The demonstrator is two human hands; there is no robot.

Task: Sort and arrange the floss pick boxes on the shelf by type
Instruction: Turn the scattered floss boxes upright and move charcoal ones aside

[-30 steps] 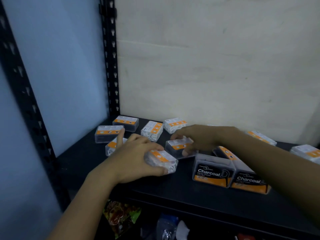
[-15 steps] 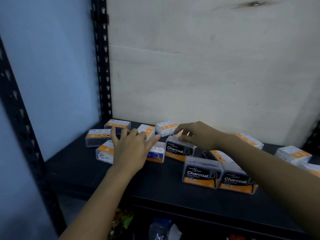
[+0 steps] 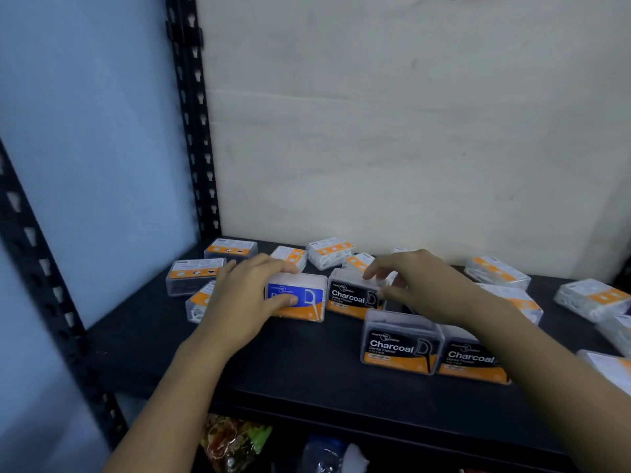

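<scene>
The blue-label box (image 3: 300, 298) is standing upright on a long edge at the left-middle of the black shelf (image 3: 307, 370). Its long axis is running left to right and its printed face is pointing out toward the camera. The left hand (image 3: 244, 297) is gripping it at its left end, fingers curling over the top and thumb pressing on the front label. Just beside it on the right, a Charcoal box (image 3: 351, 297) is standing the same way, label facing forward. The right hand (image 3: 421, 286) is holding that box's right end, fingertips hooking over the top edge and thumb lying against the front. Nearer the shelf's front edge, a second Charcoal box (image 3: 397, 344) and a third Charcoal box (image 3: 473, 358) are standing side by side and touching, faces also forward. Behind and to both sides, orange-banded boxes (image 3: 230, 249) are lying flat at mixed angles. A perforated black upright (image 3: 191, 131) is rising at the back left corner.
</scene>
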